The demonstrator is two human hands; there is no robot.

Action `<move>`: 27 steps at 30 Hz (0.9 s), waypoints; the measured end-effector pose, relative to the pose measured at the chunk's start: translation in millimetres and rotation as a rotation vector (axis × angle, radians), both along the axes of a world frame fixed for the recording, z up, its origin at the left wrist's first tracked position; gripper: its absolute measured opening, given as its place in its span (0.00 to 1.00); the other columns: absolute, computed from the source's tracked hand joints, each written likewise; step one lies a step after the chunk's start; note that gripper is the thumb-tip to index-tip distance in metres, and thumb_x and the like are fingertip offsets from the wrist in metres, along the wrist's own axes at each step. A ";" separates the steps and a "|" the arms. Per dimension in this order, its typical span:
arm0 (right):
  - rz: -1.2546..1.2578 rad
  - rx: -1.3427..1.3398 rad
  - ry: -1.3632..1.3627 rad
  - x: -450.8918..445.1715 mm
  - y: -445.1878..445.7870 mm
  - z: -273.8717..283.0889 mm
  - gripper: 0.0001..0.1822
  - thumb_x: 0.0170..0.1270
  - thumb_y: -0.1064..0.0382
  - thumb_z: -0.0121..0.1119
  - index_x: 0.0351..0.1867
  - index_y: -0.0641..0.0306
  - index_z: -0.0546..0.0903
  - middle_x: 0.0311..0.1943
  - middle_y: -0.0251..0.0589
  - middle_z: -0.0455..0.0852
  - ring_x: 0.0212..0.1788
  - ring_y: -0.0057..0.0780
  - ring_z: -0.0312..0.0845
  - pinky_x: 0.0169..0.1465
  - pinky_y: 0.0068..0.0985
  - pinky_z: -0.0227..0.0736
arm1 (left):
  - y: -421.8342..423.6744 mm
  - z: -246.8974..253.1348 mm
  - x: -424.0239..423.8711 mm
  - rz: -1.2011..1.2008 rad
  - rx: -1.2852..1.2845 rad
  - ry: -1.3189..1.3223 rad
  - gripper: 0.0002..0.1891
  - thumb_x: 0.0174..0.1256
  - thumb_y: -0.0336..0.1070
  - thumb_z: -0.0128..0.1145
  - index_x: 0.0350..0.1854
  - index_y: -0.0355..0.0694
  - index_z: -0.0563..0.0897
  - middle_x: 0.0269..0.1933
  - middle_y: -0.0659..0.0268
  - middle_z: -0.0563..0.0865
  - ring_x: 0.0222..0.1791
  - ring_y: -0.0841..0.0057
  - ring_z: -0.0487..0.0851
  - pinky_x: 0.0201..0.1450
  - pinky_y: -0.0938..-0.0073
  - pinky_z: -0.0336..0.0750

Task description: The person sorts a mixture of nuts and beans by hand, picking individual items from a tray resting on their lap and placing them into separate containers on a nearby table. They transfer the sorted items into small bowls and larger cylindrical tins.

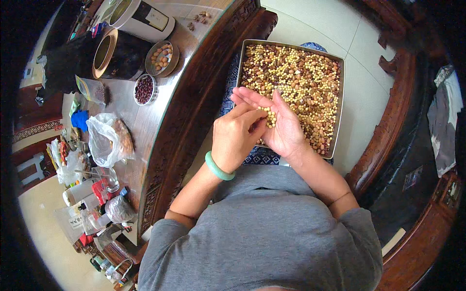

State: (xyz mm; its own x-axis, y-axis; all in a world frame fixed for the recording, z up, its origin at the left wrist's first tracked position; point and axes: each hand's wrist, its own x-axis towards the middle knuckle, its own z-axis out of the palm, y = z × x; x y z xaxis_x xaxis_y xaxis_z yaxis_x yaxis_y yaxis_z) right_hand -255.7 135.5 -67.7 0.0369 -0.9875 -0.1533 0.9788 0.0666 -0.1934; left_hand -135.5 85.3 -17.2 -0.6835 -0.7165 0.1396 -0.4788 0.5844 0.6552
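Note:
My right hand is turned palm up and cupped, holding a small heap of yellow soybeans. Over that palm, my left hand bends its thumb and fingers together at the soybeans; whether a bean is pinched between the fingertips is hidden. A pale green bangle circles the left wrist. Both hands are above the near left part of a rectangular metal tray. Mixed yellow soybeans, brown peanuts and dark red beans cover its bottom. Blue-and-white patterned cloth shows beneath the tray.
On the wooden table at left stand a bowl of dark red beans, a round container of nuts, a dark canister, a white canister and an open plastic bag. A carved wooden chair arm curves at right.

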 end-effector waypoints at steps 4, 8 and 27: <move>-0.009 -0.013 0.007 -0.2 1.4 -1.4 0.38 0.83 0.40 0.30 0.74 0.77 0.64 0.75 0.55 0.66 0.79 0.44 0.57 0.82 0.39 0.51 | -3.1 3.4 -1.4 -0.050 0.008 -0.061 0.14 0.54 0.28 0.69 0.45 0.39 0.89 0.38 0.62 0.88 0.30 0.69 0.87 0.35 0.71 0.82; 0.012 0.034 0.009 2.6 2.3 -2.9 0.39 0.83 0.40 0.29 0.73 0.78 0.65 0.75 0.56 0.66 0.79 0.44 0.58 0.81 0.40 0.52 | -8.0 2.7 -1.3 -0.130 -0.023 -0.200 0.13 0.54 0.31 0.69 0.43 0.41 0.87 0.38 0.62 0.88 0.31 0.64 0.88 0.35 0.66 0.81; 0.014 0.029 -0.012 3.5 1.1 -9.4 0.36 0.84 0.43 0.32 0.73 0.77 0.67 0.73 0.52 0.70 0.78 0.40 0.61 0.80 0.37 0.55 | 0.9 -0.9 -4.4 -0.089 0.001 0.013 0.11 0.50 0.28 0.70 0.36 0.38 0.83 0.29 0.62 0.82 0.24 0.70 0.82 0.29 0.71 0.78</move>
